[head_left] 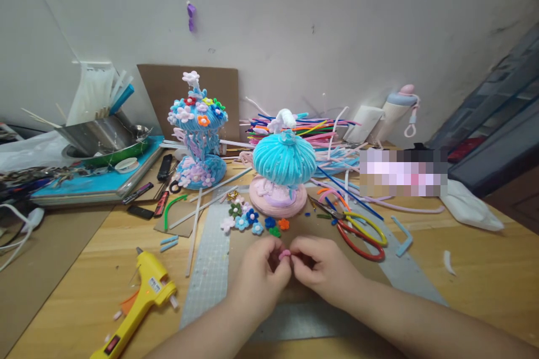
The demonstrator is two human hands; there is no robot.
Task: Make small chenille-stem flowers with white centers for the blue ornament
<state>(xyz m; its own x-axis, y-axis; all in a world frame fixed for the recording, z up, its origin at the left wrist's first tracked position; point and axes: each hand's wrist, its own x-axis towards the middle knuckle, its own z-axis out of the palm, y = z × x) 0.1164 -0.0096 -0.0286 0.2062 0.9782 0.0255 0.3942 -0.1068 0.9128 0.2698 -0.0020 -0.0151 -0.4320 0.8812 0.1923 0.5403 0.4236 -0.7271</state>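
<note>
Between the fingertips of my left hand [263, 269] and my right hand [322, 266] is a small curled piece of pink pipe cleaner [285, 254]. Both hands are closed in a pinch on it, low over a brown cardboard sheet [357, 266]. Just beyond them lie a green pipe-cleaner flower [275, 232], an orange flower [284, 224] and a cluster of blue and white flowers [241, 222]. Behind these stands a pipe-cleaner lamp shape with a turquoise pleated top [284, 157] on a round pink base [278, 202].
A yellow glue gun [145, 297] lies at left. Scissors with red and yellow handles [362, 233] rest at right on the grey cutting mat [210, 275]. A flower-covered blue model [199, 134] stands behind left. Loose pipe cleaners [303, 130] pile up by the wall, near a metal bowl [101, 134].
</note>
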